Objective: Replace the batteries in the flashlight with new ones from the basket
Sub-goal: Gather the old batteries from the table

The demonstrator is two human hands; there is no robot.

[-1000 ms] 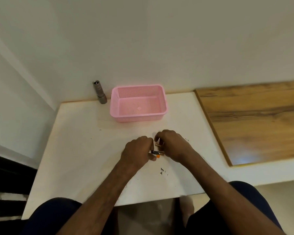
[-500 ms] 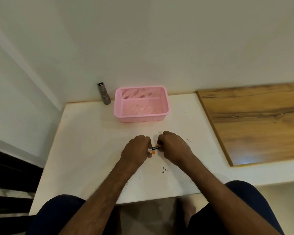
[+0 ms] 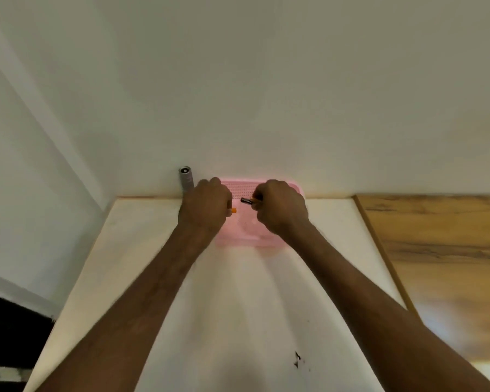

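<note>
Hands (image 3: pixel 207 210) (image 3: pixel 280 209) grip batteries (image 3: pixel 247 201) over basket (image 3: pixel 266 241)

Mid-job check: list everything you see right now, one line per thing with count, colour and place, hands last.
flashlight: one, grey metal, upright against the wall at the table's back edge, left of the basket.
basket: one, pink, at the back of the table, partly hidden by both hands.
batteries: two, dark with orange ends, one in the left hand, one in the right hand, above the basket.
table: one, white, some dark specks near the front.
wooden panel: one, brown, right of the table.
left hand: closed on a battery.
right hand: closed on a battery.
</note>
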